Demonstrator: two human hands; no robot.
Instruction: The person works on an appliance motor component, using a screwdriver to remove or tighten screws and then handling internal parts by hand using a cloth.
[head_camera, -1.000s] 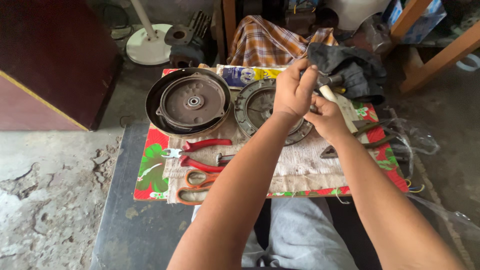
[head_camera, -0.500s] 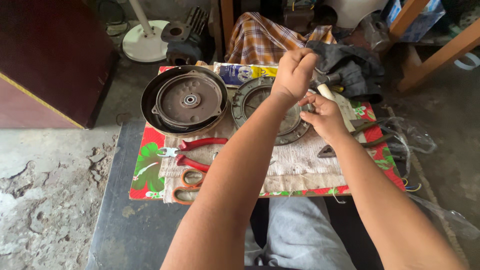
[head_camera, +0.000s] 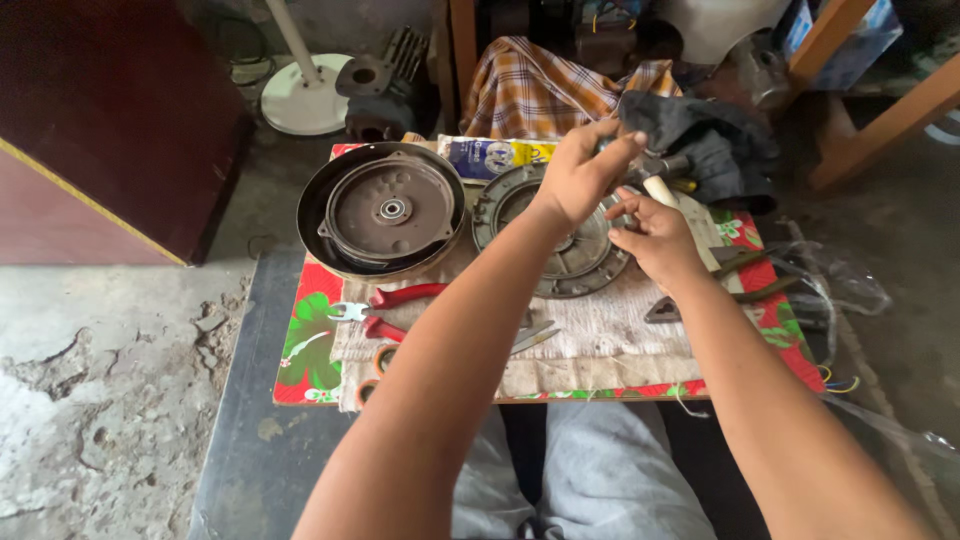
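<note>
Motor end plate (head_camera: 560, 240), round grey metal disc with a hub in the middle, lies flat on the off-white cloth (head_camera: 600, 335) at the back centre of the bench (head_camera: 300, 350), partly under both hands. Head view only: left hand (head_camera: 580, 175) is raised over the plate's far rim, fingers pinched together on something small and dark I cannot make out. Right hand (head_camera: 655, 235) sits just beside it over the plate's right edge, fingers curled around a tool with a cream handle (head_camera: 660, 190); the tool's tip is hidden. Hands close together, not touching. Progress, as a judgement: the motor looks already taken apart, since the dark round housing (head_camera: 385, 210) with a bearing at its centre sits separate, just left of the plate; work on the plate seems mid-way, nothing reassembled yet. Red-handled pliers (head_camera: 385, 305) lie on the cloth in front of the housing, rolls of tape (head_camera: 385, 360) near the front left edge, more dark tools (head_camera: 740, 270) right of the right hand. Packages: flat rectangular packet (head_camera: 495, 157), blue and yellow with white, lies at the bench's back edge behind the plate; print not read. Bench cover is red with green and white flowers. Behind: plaid orange cloth (head_camera: 530, 85), dark rag (head_camera: 710, 135), white fan base (head_camera: 305, 100) on the floor.
</note>
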